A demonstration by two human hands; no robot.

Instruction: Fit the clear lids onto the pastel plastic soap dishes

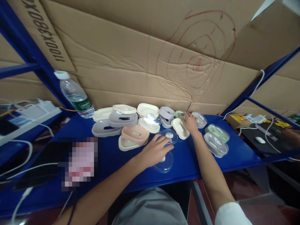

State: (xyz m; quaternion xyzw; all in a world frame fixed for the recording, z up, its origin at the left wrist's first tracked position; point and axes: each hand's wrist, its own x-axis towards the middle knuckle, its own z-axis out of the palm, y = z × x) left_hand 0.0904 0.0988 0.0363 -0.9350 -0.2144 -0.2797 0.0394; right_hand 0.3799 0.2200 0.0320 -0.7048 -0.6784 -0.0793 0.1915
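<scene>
A: Start with the fingers.

B: On the left hand (156, 150), they lie slightly apart across the near edge of a clear lid (169, 135); whether they pinch it, one cannot tell. On the right hand (191, 123), they curl down at a green case (178, 113), and their grip there is hidden too.

A: And close by the right hand?

B: A cream tray (180, 128) sits at its 8 o'clock, tilted, partly beside the wrist. A covered grey box (199, 120) stands at 3 o'clock, with a covered green box (217, 133) and a second covered grey box (215, 145), the two side by side, at 4.

A: Around the left?

B: A second clear lid (166, 163) lies flat at 5 o'clock. At 10 o'clock, a peach case (135, 134) rests on a cream base (123, 144), with a grey case (123, 119) behind, topped by a cream piece (124, 108). At 1 o'clock stands a grey stack (167, 117).

A: Farther out?

B: All of these rest on a blue table (187, 165). A water bottle (76, 95) stands at the table's 10 o'clock. At 12 rises a cardboard wall (122, 56), marked with red rings (198, 66); a white mouse (260, 139) lies beyond at 3.
</scene>
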